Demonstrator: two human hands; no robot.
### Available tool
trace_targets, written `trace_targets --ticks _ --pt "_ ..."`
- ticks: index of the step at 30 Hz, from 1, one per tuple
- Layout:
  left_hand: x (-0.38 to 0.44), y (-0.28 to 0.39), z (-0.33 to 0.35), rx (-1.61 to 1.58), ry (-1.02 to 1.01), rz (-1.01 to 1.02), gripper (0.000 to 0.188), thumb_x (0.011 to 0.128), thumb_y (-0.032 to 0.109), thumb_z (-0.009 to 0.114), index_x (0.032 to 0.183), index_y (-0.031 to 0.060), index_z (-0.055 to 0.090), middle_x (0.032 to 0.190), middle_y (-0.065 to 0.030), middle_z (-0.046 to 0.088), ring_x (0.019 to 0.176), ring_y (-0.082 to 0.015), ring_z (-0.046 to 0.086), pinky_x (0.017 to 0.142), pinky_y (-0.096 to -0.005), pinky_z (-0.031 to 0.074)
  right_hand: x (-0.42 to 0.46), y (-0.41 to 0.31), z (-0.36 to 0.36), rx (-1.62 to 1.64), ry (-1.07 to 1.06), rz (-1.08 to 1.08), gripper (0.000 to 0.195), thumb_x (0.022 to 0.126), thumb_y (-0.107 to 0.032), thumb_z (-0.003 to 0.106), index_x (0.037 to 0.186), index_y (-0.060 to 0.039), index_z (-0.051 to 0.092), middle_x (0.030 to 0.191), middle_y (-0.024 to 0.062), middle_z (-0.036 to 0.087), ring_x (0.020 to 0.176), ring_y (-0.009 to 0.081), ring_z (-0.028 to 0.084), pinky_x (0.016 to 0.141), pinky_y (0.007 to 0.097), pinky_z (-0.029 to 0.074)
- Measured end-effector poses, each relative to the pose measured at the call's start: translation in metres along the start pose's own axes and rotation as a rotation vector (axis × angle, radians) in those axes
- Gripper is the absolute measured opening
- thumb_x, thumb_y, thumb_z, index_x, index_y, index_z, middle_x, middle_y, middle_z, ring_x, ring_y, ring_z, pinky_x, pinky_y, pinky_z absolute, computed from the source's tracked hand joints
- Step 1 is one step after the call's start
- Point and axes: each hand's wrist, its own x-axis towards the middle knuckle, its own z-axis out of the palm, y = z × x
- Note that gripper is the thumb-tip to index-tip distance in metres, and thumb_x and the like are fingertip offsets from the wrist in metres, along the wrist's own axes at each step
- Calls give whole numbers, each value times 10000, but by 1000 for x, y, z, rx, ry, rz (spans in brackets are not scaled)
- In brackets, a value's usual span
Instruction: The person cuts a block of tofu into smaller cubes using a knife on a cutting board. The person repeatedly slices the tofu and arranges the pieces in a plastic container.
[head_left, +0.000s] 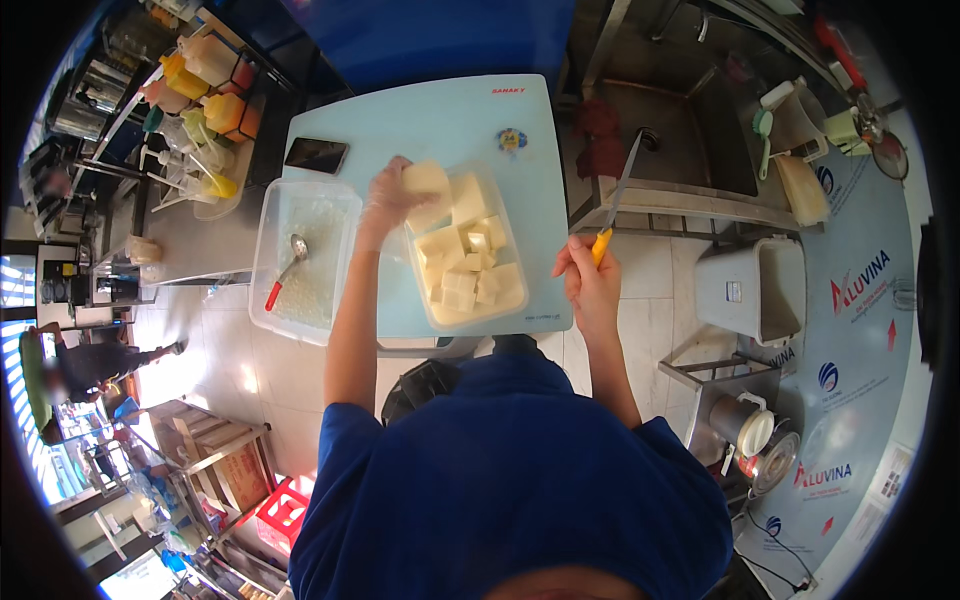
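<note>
My left hand (394, 196), in a clear plastic glove, grips a pale yellow block (427, 191) at the far left corner of a clear plastic container (517, 300). More of the soft-looking yellow food sits in that container: larger slabs at the back and several cut cubes (459, 289) towards the front. What the food is, I cannot tell. In my bare right hand (592, 281) is a knife by its yellow handle (601, 246). Its long blade (625, 180) points up and away, right of the pale blue tabletop (540, 225) and apart from the food.
Left of the container, a second clear tub (270, 225) holds whitish contents and a red-handled spoon (289, 270), overhanging the tabletop's left edge. A phone (317, 155) lies behind it. A steel sink (675, 135) stands at right, above a grey bin (750, 289). Pump bottles (214, 161) crowd the left counter.
</note>
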Motion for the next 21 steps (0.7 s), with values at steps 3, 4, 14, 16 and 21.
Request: trace_targets --ticks 3,4,14,16,21 --pt "1 3 -6 12 13 49 538 639 224 876 1047 24 588 974 -165 697 907 -288 679 795 -373 545 2 1 0 -2 -12 -11 208 961 -208 598 832 -46 585 640 41 591 394 11 286 383 201 206" --pt "1 3 -8 3 -7 60 524 651 224 873 1044 27 587 980 -168 696 917 -289 679 797 -376 545 2 1 1 -9 -13 -9 208 961 -208 599 832 -44 586 639 42 590 395 11 288 384 200 208" --pt "-13 -32 31 561 296 484 546 650 377 832 1081 118 620 991 -61 650 1092 -271 533 1060 -485 309 -5 3 7 -25 -23 -11 220 959 -203 600 826 -29 587 637 56 589 378 18 291 378 199 217" --pt "-10 -43 29 536 273 498 572 660 439 806 1105 134 616 1032 -42 637 1169 -255 476 1103 -527 216 -6 4 7 -31 -18 -9 223 961 -203 599 825 -27 586 638 58 591 376 17 290 374 202 217" --pt "-13 -45 37 645 255 473 630 684 464 785 1181 139 576 1139 -40 593 1215 -273 439 1108 -547 211 -9 7 8 -31 -18 -8 228 962 -200 597 823 -20 583 638 61 592 372 17 291 368 203 216"
